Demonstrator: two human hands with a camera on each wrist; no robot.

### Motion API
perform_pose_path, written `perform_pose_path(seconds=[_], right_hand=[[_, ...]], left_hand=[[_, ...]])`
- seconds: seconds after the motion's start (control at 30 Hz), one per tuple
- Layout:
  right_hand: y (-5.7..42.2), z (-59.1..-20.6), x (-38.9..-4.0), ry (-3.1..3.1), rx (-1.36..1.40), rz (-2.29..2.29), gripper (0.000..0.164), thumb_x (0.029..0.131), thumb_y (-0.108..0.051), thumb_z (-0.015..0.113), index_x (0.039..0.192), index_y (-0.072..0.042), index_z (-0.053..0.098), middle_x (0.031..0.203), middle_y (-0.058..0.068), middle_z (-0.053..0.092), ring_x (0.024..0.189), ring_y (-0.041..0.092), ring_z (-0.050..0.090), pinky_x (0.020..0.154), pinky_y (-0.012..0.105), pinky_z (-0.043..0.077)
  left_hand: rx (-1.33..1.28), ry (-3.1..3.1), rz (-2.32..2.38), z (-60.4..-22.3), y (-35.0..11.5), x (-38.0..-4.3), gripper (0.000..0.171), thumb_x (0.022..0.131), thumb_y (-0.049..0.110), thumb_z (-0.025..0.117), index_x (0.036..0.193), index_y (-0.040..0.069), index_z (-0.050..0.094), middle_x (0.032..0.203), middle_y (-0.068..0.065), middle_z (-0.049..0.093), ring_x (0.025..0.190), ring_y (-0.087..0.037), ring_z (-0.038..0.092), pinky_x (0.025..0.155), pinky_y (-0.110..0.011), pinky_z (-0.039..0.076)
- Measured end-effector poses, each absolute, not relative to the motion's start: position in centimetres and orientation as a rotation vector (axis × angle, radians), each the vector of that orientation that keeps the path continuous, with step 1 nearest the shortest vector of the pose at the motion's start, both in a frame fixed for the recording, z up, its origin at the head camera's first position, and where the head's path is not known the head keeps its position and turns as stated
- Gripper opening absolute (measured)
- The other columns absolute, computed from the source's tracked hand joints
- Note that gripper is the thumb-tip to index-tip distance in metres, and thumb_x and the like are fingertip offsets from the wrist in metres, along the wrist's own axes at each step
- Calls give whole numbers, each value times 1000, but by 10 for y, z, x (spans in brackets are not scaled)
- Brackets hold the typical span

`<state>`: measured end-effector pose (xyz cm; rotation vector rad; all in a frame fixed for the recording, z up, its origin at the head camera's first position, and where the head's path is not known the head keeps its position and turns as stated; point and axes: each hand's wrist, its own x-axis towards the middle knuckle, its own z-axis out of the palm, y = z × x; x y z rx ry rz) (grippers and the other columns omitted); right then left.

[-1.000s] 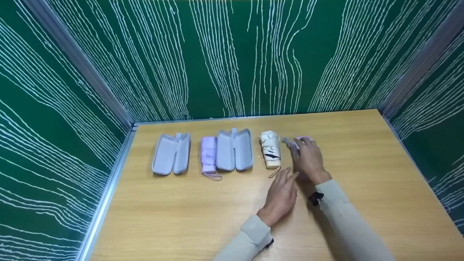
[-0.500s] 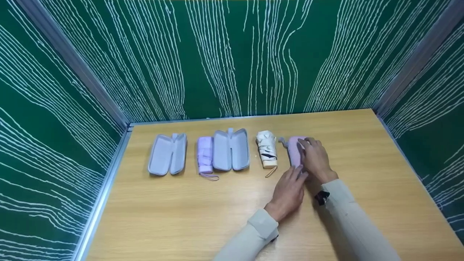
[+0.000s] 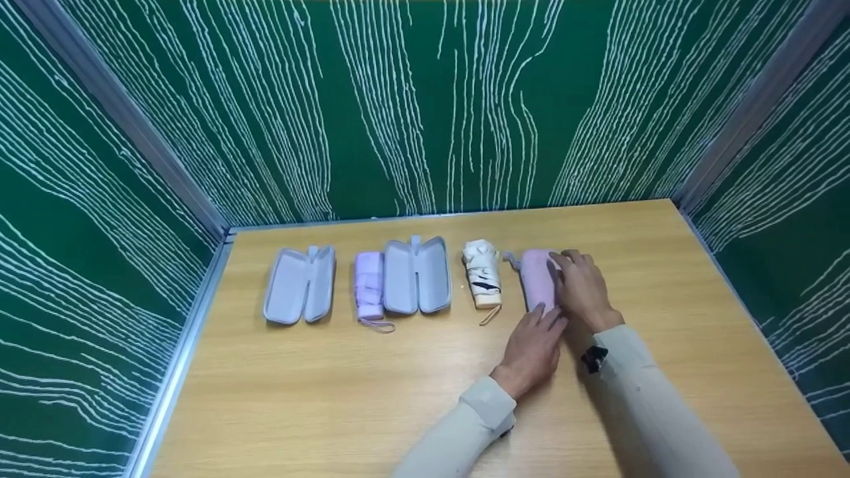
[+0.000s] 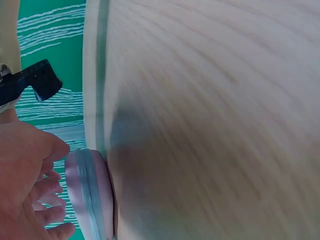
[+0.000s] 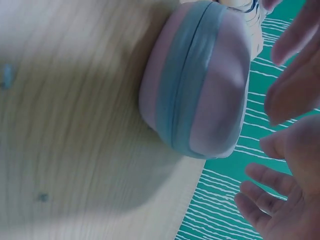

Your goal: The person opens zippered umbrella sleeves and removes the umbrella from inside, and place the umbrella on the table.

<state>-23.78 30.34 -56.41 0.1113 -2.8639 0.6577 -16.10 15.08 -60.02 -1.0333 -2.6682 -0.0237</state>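
Observation:
A pink zip case [image 3: 538, 279] lies closed on the table at the right of the row, a grey strap at its far left end. In the right wrist view its grey zip band [image 5: 187, 75] runs along the side, with the shell unobstructed. My left hand [image 3: 531, 345] is at the near end, fingertips touching the case. My right hand [image 3: 584, 285] lies along the right side, fingers loosely bent with their tips at the case's edge. To the left is a folded cream umbrella [image 3: 483, 272] with black marks and a wrist loop.
Two open grey-lined cases, one at left [image 3: 300, 285] and one in the middle [image 3: 417, 275], lie along the wooden table [image 3: 319, 398]. A folded purple umbrella [image 3: 369, 282] lies against the middle case. Green walls [image 3: 372, 99] with white lines stand around.
My right hand has shifted right off the case's top, baring more of the pink shell. My left hand has moved right and up to the case's near end. The view has drifted slightly.

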Motion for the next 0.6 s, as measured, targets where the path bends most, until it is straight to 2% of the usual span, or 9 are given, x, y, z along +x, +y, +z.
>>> perform_pose_path(seconds=[0.2, 0.3, 0.43, 0.6], right_hand=[[306, -566, -238, -2883, 89, 693, 39, 108, -7, 55, 146, 5, 57, 146, 32, 52, 132, 52, 51, 110, 66, 45], [307, -567, -239, -2861, 108, 679, 37, 107, -5, 56, 143, 6, 60, 143, 34, 55, 128, 53, 54, 106, 66, 48], [310, -569, -242, -2866, 118, 657, 37, 105, -2, 57, 141, 7, 61, 140, 35, 56, 124, 54, 55, 104, 66, 49], [315, -571, -243, -2913, 100, 683, 38, 106, -1, 54, 143, 7, 58, 143, 35, 53, 128, 54, 52, 107, 68, 46]], left_hand=[[-1048, -2710, 33, -602, 154, -162, 39, 105, 33, 59, 142, 23, 61, 151, 3, 54, 140, -18, 50, 118, -27, 39], [-1036, -2706, 58, -602, 155, -162, 40, 104, 34, 60, 143, 24, 61, 150, 3, 55, 138, -17, 52, 115, -25, 41], [-996, -2685, 50, -603, 155, -163, 43, 100, 33, 66, 142, 26, 62, 141, 5, 60, 128, -16, 56, 107, -24, 46], [-958, -2694, 31, -604, 155, -165, 50, 97, 34, 71, 145, 28, 62, 126, 5, 62, 112, -14, 58, 95, -24, 49]])
